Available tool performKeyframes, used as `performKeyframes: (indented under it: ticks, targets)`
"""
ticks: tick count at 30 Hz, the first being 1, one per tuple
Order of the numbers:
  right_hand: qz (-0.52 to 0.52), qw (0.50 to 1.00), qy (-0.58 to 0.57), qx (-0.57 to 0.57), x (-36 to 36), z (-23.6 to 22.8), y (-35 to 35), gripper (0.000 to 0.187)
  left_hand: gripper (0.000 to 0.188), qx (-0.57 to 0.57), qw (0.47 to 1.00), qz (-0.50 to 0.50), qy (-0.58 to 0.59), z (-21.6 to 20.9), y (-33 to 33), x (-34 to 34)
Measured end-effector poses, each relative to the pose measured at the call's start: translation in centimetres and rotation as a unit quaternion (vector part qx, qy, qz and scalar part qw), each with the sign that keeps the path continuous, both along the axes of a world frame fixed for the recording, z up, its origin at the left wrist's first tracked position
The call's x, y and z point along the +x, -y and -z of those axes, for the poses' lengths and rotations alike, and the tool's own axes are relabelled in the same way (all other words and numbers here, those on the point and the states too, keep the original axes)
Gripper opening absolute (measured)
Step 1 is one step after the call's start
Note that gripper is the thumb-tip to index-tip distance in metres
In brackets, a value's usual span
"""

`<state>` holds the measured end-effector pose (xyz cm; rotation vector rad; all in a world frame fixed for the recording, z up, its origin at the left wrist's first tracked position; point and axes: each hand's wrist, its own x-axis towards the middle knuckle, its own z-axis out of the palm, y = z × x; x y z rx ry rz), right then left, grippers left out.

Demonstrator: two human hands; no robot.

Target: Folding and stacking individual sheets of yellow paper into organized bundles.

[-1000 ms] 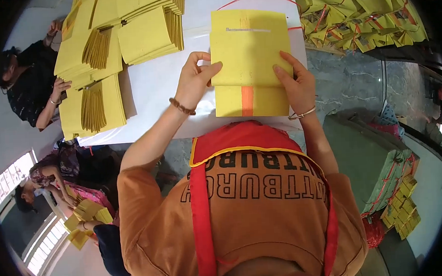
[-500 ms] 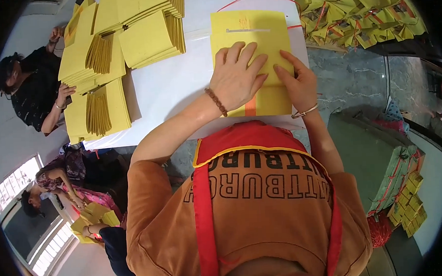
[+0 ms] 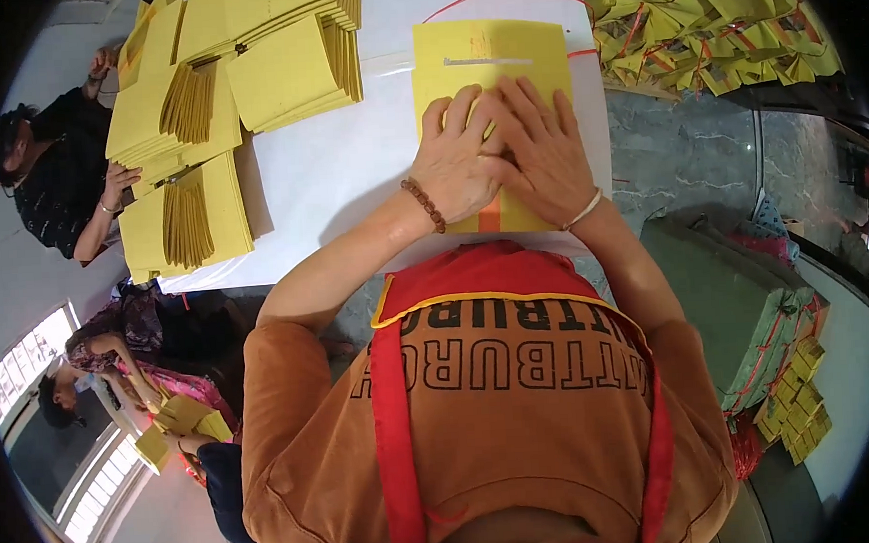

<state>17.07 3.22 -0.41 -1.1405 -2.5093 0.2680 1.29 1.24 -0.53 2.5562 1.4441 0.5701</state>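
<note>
Both hands lie flat with fingers spread, left hand [image 3: 460,162] beside right hand [image 3: 538,153], pressing the yellow folded paper sheet [image 3: 490,62] onto the white worktop [image 3: 341,178]; stacked yellow sheets [image 3: 285,53] sit left.

— What is the room like?
— A white bench [image 3: 350,168] stands on a grey stone floor [image 3: 684,160].
— Any windows?
— Yes, a bright window [image 3: 22,367] low on the left lets in daylight.
— Who else is there?
— A person in black [image 3: 56,173] sits at the bench's left end. Green bundles [image 3: 751,314] lie on the right.
</note>
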Motion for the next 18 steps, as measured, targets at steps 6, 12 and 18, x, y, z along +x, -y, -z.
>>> performKeyframes:
  ticks: [6, 12, 18]
  targets:
    - [0.039, 0.998, 0.0, -0.044, -0.3, 1.2, -0.1, 0.063, 0.046, -0.118, 0.972, -0.048, 0.198, 1.2, -1.0, -1.5]
    - [0.039, 0.996, 0.081, 0.011, -0.5, 0.8, -0.1, 0.061, 0.043, -0.223, 0.861, -0.056, 0.455, -1.2, -0.3, -4.0]
    - [0.04, 0.995, 0.092, 0.016, -1.0, 0.7, -0.1, 0.062, 0.064, -0.054, 0.999, -0.001, -0.003, 0.8, 0.3, -5.1]
